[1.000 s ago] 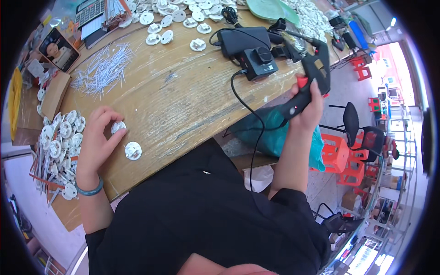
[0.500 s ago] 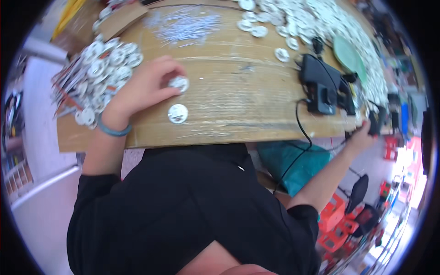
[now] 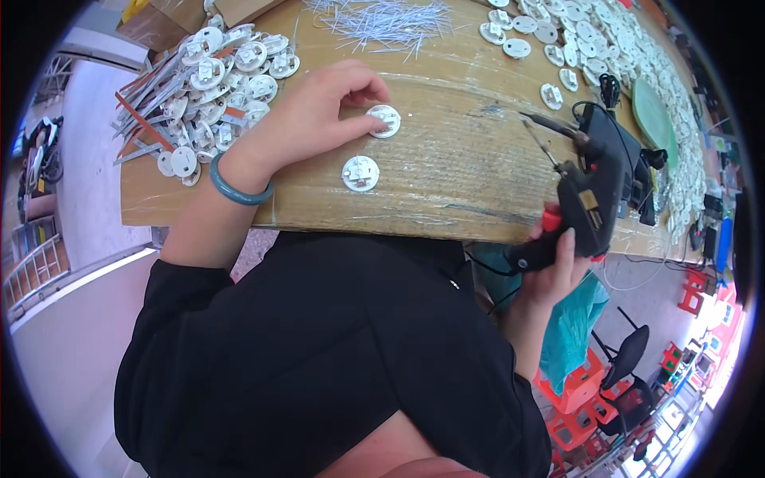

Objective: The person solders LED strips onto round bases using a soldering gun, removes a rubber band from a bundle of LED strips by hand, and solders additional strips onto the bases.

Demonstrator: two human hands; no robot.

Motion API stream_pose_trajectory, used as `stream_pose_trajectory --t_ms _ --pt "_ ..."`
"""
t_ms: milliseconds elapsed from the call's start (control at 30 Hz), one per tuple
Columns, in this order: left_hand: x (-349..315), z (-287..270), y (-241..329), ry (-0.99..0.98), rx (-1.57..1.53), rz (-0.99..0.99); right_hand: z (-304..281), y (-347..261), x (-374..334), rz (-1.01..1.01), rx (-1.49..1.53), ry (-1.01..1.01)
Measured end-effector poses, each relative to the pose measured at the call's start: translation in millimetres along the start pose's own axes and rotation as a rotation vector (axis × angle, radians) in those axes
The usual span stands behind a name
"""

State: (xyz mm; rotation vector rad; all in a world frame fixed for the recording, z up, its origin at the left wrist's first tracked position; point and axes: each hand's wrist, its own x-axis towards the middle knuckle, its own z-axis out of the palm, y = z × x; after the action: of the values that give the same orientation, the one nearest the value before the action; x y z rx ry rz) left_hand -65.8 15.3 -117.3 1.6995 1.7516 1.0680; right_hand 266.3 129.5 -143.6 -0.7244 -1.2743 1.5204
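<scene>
Two bare hands at a wood-coloured counter [image 3: 458, 171]. The left hand [image 3: 317, 115] keeps a narrow pinch on a small white disc [image 3: 385, 122], which lies flat, well in from the near edge and nearer the left edge than the right-hand end. The thumb tip presses over the disc's side and the arched fingers bend about its far rim, presumably to stop so light a piece from sliding; the wrist, wearing a smooth blue-green bangle [image 3: 239, 191], lies low. The right hand [image 3: 559, 275] is wrapped round the handle of a black gun-shaped tool [image 3: 596, 199], at the near edge toward the right-hand end. This grip seems to suit the red trigger [image 3: 551, 219], within finger reach, and leaves the slender metal tip angled up over the counter, apart from the disc. Whether the trigger is pressed cannot be told.

A second disc [image 3: 361, 174] lies just beside the first, toward the near edge: round, hard and plastic-looking, with a raised block on its face. At the left edge, a heap of discs [image 3: 209, 76] is mixed with flat grey and rust-coloured strips; toward the far edge, thin white strands [image 3: 386, 28] lie in a loose tangle, perhaps kept aside for working room. Right of these, a pale green dish [image 3: 656, 123], smooth and shallow, stands among further discs.
</scene>
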Motion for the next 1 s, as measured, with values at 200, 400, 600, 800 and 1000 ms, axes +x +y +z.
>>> stream_pose_trajectory --t_ms 200,400,600,800,1000 --pt "-25 -11 42 -0.066 0.259 -0.180 15 12 1 0.115 0.063 -0.045" --pt "-32 28 25 -0.012 0.076 -0.008 16 10 1 0.138 0.070 -0.096" --pt "-7 28 21 -0.015 0.216 0.219 17 10 -8 0.093 0.043 -0.095" --pt "-23 36 27 0.030 0.131 0.076 14 11 -32 0.205 -0.010 -0.123" --pt "-33 45 30 0.112 -0.110 -0.177 21 14 -36 0.264 -0.078 -0.211"
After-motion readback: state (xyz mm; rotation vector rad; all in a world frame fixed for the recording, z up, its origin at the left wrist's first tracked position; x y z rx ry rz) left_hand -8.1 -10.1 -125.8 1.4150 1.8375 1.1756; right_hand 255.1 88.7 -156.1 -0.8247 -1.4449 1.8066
